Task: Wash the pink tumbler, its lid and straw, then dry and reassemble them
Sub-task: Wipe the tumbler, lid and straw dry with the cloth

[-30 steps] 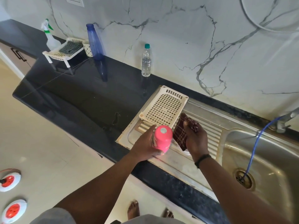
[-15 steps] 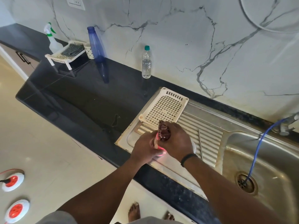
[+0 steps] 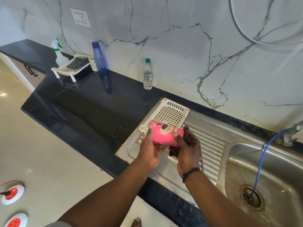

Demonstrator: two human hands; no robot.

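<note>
The pink tumbler (image 3: 165, 135), printed with a bear face, lies sideways in the air over the steel drainboard (image 3: 211, 145). My left hand (image 3: 150, 153) grips its left end. My right hand (image 3: 186, 154) holds a dark red checked cloth (image 3: 190, 138) wrapped against the tumbler's right end and underside. A thin straw-like rod (image 3: 202, 161) lies on the drainboard just right of my right hand. No lid is visible.
A white perforated tray (image 3: 170, 112) lies behind the tumbler. The sink basin (image 3: 262, 177) with a blue hose (image 3: 260, 161) and tap (image 3: 293, 133) is at the right. On the black counter stand a clear water bottle (image 3: 147, 74), a blue bottle (image 3: 99, 58), a spray bottle (image 3: 59, 53) and a small rack (image 3: 70, 68).
The tumbler went from upright in my left hand to lying sideways between both hands. My right hand brought the cloth from beside it, over its top, to its right end.
</note>
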